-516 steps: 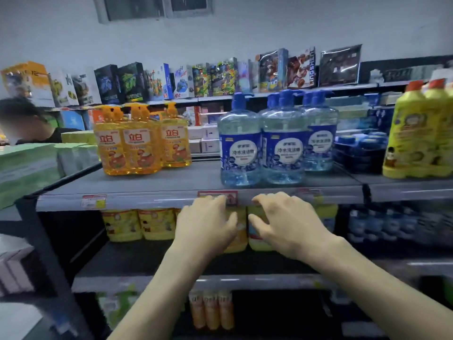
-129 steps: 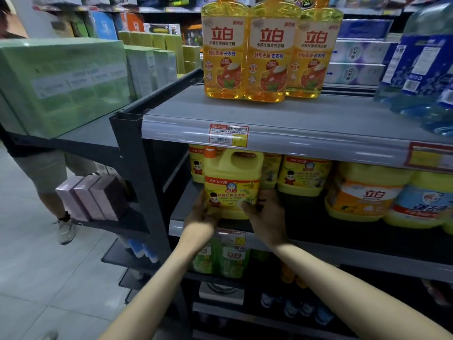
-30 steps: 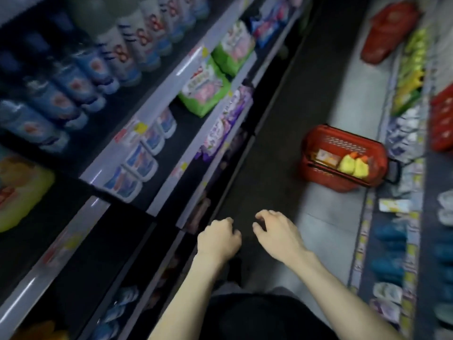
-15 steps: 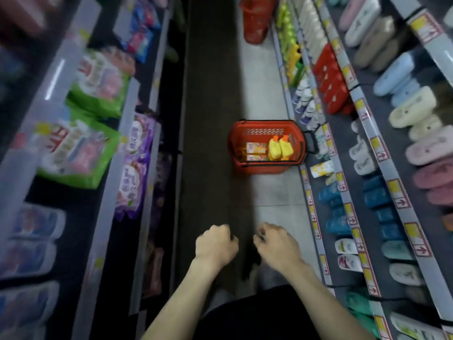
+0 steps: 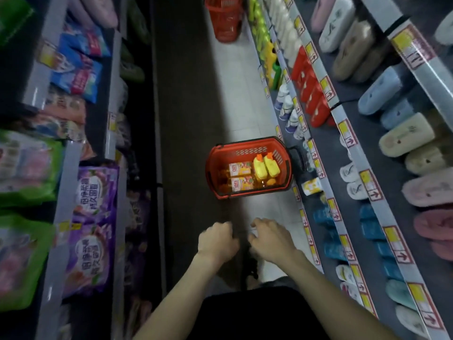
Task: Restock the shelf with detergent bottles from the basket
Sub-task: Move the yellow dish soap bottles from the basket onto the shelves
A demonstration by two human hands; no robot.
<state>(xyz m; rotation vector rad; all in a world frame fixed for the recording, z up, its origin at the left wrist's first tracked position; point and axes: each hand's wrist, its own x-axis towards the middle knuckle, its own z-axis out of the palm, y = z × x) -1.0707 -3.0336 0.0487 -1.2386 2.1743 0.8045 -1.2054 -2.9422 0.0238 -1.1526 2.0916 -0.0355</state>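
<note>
Head view looks straight down a narrow aisle. A red basket (image 5: 245,142) stands on the pale tiled floor (image 5: 241,94), close against the foot of the right-hand shelving. Inside it lie two detergent bottles of orange liquid (image 5: 239,176) on their sides, one beside the other, labels up. Next to them, toward the shelving, are two yellow bottles with orange caps (image 5: 266,166), touching each other. The basket's black handle (image 5: 297,155) hangs at the side nearest that shelving.

Both hands hover low in front of the body, near each other and well short of the basket. The left hand (image 5: 217,241) has its grip closed into a fist around nothing. The right hand (image 5: 270,240) has a slack grip, fingers bent loosely and apart, also empty.

Slippers (image 5: 402,136) fill the right shelves. Purple bags (image 5: 94,192) and green bags (image 5: 27,165) fill the left ones. A second red basket (image 5: 224,18) stands farther down the aisle.
</note>
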